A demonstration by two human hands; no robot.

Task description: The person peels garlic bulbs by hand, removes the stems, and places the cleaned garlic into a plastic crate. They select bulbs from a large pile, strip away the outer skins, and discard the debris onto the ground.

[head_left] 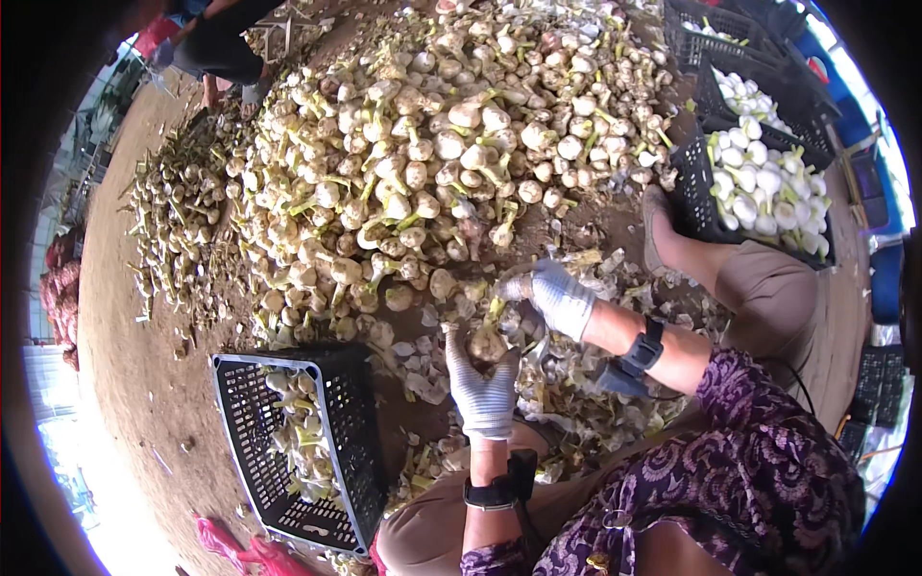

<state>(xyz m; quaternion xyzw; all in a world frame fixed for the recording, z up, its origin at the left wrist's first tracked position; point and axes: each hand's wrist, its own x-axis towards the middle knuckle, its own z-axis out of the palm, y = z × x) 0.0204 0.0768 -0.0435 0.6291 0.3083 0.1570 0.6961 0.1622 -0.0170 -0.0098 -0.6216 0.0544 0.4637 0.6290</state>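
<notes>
My left hand (482,396), in a striped white glove, holds a garlic bulb (487,345) from below, with the thumb and fingers around it. The bulb's green stem points up and away from me. Gloved the same way, my right hand (557,297) is closed beside the top of that stem, its fingertips dirty. What its fingers pinch is too small to make out. Just beyond both hands lies a large heap of soil-stained garlic bulbs (423,173). Loose peeled skins (586,403) litter the ground under and around my hands.
A black crate (365,432) lies tipped at the left, with garlic pieces inside. On the right, another black crate (706,206) is full of clean white bulbs (764,187), with more crates behind. Trimmed stems (182,221) lie far left. Another person's leg (226,43) shows at the top left.
</notes>
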